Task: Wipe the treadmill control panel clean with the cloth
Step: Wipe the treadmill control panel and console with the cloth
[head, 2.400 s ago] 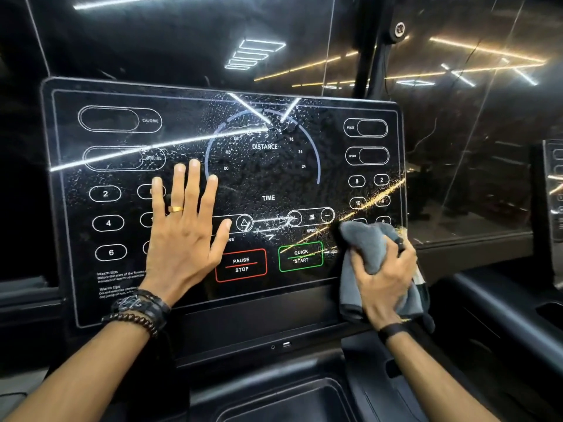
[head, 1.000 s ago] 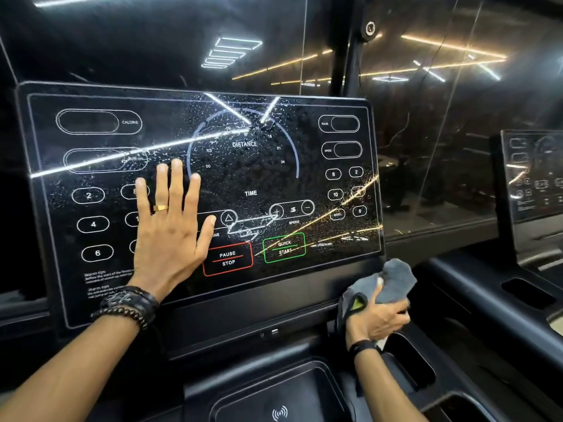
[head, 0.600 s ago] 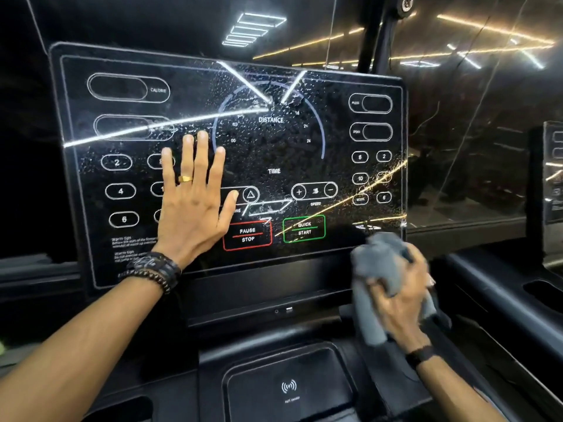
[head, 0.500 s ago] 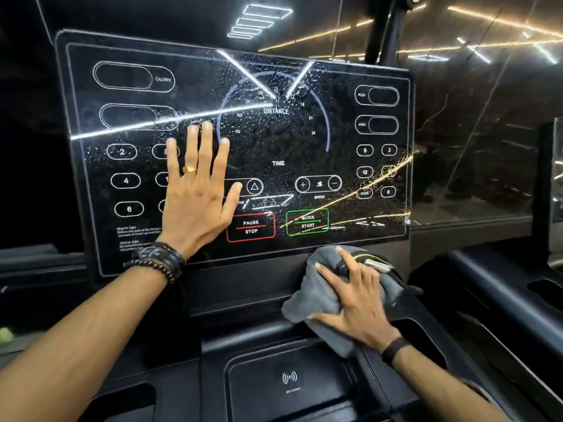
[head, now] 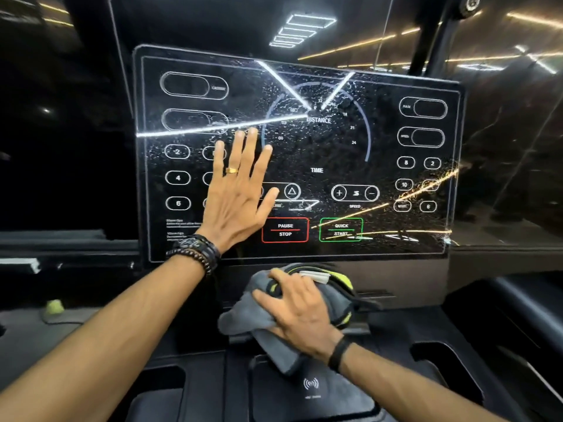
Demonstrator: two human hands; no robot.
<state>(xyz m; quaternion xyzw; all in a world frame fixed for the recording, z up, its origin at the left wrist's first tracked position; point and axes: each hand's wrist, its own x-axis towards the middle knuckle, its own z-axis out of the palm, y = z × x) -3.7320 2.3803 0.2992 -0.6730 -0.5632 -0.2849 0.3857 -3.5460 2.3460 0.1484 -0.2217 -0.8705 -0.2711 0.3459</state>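
Observation:
The black glossy control panel of the treadmill stands upright ahead, speckled with droplets around the DISTANCE dial and along its right side. My left hand lies flat on the panel's left half, fingers straight and spread. Below the panel, my right hand presses the grey cloth onto the dark console ledge, fingers spread over it. A yellow-green and black item with a white tag shows under the cloth near my fingertips.
A wireless charging pad sits in the console tray below the cloth. Recessed cup holders flank the tray. Dark reflective glass surrounds the panel. A yellow-green object lies far left on the floor.
My right hand with the cloth dropped from the panel's lower right corner to the ledge beneath it and slid left. My left hand stayed flat on the panel.

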